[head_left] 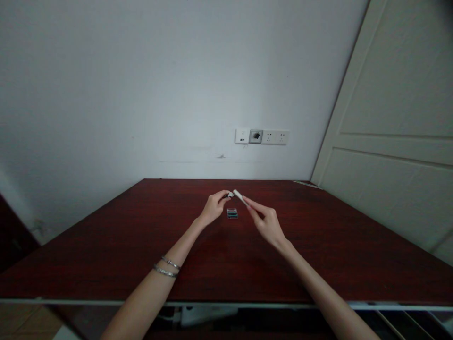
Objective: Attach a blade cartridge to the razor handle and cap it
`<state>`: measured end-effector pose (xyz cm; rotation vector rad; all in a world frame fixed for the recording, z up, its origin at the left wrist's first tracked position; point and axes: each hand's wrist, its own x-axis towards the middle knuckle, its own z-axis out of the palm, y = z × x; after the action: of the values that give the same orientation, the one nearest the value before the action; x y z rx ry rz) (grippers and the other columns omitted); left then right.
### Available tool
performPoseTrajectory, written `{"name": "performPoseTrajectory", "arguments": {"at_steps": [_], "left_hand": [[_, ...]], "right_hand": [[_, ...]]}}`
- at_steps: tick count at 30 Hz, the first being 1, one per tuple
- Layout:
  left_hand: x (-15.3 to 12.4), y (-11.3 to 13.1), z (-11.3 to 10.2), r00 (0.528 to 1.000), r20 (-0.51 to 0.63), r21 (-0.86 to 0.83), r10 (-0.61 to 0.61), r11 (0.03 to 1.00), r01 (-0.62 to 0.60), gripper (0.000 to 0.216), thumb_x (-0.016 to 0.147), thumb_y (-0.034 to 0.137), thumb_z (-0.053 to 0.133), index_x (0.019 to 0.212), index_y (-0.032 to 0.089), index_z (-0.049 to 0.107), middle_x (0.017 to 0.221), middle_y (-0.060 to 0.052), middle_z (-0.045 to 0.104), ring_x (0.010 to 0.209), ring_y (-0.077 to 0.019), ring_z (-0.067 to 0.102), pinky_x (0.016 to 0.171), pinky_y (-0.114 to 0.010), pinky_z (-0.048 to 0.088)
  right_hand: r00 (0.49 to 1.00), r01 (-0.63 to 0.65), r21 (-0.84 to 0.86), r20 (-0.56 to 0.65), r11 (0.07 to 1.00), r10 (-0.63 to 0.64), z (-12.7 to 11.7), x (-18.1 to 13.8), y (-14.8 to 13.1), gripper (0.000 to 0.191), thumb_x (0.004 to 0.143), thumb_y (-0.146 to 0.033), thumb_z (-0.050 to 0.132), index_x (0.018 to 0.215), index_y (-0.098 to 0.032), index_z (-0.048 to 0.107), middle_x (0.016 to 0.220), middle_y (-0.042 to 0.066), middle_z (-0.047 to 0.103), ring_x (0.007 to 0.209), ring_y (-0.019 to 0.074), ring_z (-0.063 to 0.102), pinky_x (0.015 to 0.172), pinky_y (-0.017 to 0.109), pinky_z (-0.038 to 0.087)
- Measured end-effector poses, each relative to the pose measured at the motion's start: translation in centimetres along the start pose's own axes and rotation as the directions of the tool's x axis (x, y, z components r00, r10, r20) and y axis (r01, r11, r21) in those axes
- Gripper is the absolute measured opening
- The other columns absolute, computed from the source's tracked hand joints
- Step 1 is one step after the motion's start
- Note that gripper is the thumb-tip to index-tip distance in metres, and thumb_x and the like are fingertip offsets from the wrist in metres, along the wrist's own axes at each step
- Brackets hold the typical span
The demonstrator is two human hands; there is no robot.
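Above the far middle of the dark red table, my left hand (pixel 213 208) is closed, pinching a small white and dark object (pixel 230 194) too small to identify. My right hand (pixel 268 223) grips a slim white stick (pixel 239 196) between thumb and fingers. The stick slants up to the left, its upper end close beside the small object; whether they touch I cannot tell. Below and between both hands lies a small clear box (pixel 232 213) with something dark and teal inside. Two silver bracelets (pixel 166 270) circle my left forearm.
The dark red table (pixel 269 278) reaches back to a white wall (pixel 177 85) with a row of sockets (pixel 275 137). A pale panelled door (pixel 396 113) stands at the right. Under the front edge is an open space with a white object (pixel 205 315) in it.
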<state>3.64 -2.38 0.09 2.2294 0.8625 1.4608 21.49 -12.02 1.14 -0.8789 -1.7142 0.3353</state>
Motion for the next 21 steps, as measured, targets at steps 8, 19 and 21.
{"name": "performPoseTrajectory", "arguments": {"at_steps": [8,19,21], "left_hand": [[-0.3,0.3,0.3,0.999,0.013,-0.069,-0.032,0.997,0.033,0.019,0.081,0.019,0.051,0.096,0.015,0.062,0.088,-0.005,0.067,0.081,-0.0161,0.063,0.077,-0.027,0.047],[-0.3,1.2,1.7,0.98,0.03,-0.384,-0.196,0.903,0.192,0.019,0.075,0.023,0.058,0.091,0.012,0.058,0.076,-0.003,0.064,0.067,-0.0144,0.064,0.066,-0.027,0.052],[-0.3,1.4,1.8,0.977,0.039,-0.419,-0.208,0.885,0.205,0.019,0.075,0.023,0.058,0.09,0.012,0.058,0.074,-0.002,0.064,0.065,-0.0144,0.064,0.065,-0.028,0.052]], "right_hand": [[0.999,-0.022,0.042,-0.045,0.999,0.023,0.1,0.0,-0.1,0.034,0.086,-0.03,0.047,0.117,-0.025,0.059,0.118,0.002,0.06,0.11,0.0242,0.055,0.097,0.044,0.041],[0.995,-0.034,0.065,-0.096,0.997,0.041,1.5,-0.3,0.2,0.038,0.086,-0.028,0.046,0.123,-0.022,0.055,0.121,0.004,0.058,0.112,0.0242,0.054,0.096,0.042,0.042],[0.986,-0.063,0.073,-0.152,0.995,0.074,1.8,-0.3,0.0,0.04,0.086,-0.029,0.045,0.125,-0.022,0.052,0.119,0.005,0.06,0.11,0.0239,0.055,0.093,0.041,0.044]]}}
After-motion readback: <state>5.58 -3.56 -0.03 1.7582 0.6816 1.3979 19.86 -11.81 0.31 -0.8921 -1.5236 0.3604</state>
